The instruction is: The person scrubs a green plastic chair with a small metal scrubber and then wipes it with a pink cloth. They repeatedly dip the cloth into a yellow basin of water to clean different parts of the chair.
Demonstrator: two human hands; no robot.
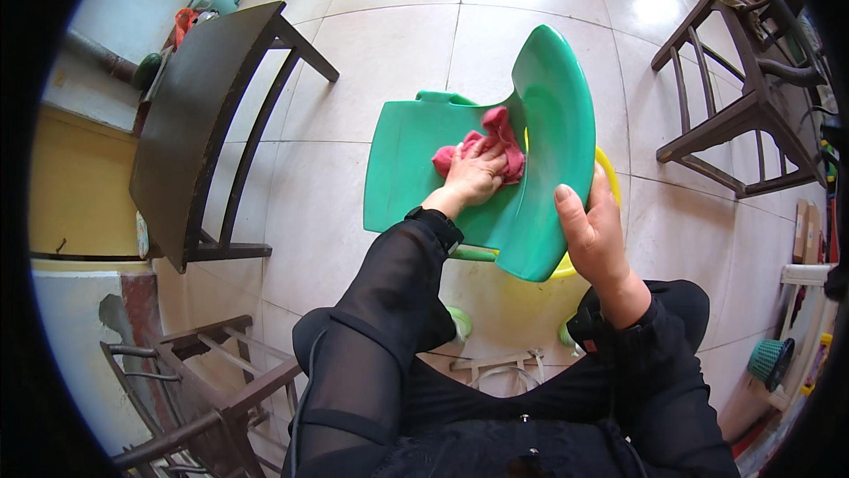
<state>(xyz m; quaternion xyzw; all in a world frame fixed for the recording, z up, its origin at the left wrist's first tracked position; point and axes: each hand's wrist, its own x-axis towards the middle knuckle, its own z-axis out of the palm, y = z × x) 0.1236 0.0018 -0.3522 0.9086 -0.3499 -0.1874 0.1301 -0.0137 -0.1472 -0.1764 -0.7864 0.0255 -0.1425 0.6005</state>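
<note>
In front of me is a small green plastic chair [408, 166], its seat to the left and its curved backrest [554, 96] to the right. My left hand [474, 176] presses a crumpled red cloth [501, 146] against the seat, close to where it meets the backrest. With my right hand [593, 232] I grip the near outer edge of the backrest, thumb on the inner face and the other fingers mostly hidden behind it. Behind the backrest shows part of a yellow ring-shaped thing [611, 173]; the chair hides most of it.
A dark wooden table [199, 106] with goods on it stands at the left. Dark wooden chairs are at the lower left [225, 398] and upper right [743, 106]. At the right a teal basket [768, 360] is by a white rack [806, 274]. Pale tiles [391, 47] cover the floor.
</note>
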